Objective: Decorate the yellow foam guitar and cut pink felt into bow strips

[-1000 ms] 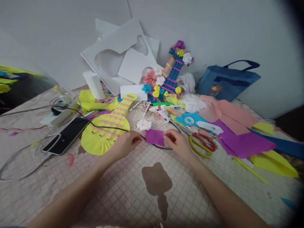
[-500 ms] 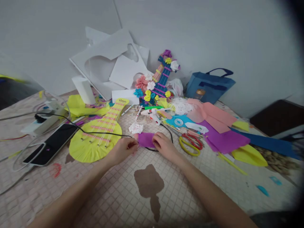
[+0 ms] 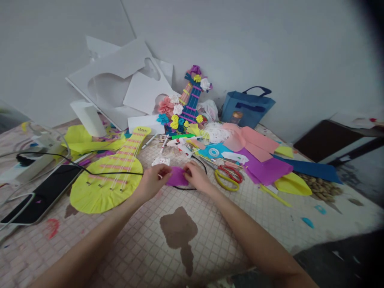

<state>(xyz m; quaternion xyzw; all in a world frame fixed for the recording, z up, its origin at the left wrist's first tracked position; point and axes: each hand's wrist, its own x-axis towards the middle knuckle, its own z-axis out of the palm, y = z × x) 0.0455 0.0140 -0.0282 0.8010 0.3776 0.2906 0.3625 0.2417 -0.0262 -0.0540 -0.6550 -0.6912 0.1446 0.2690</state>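
With left hand [image 3: 153,182] and right hand [image 3: 198,176], pinched purple paper [image 3: 177,177] between fingertips at opposite edges, near yellow guitar [image 3: 106,192].

Shows left hand [image 3: 153,182] and right hand [image 3: 197,176], both bare | runs into bare left forearm [image 3: 99,236] and bare right forearm [image 3: 246,228] | tapers to slim wrists [image 3: 211,191] | widens smoothly farther up | leaves nails too blurred to tell

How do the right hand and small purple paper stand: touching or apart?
Touching: the head view shows the right hand pinching the small purple paper by one edge.
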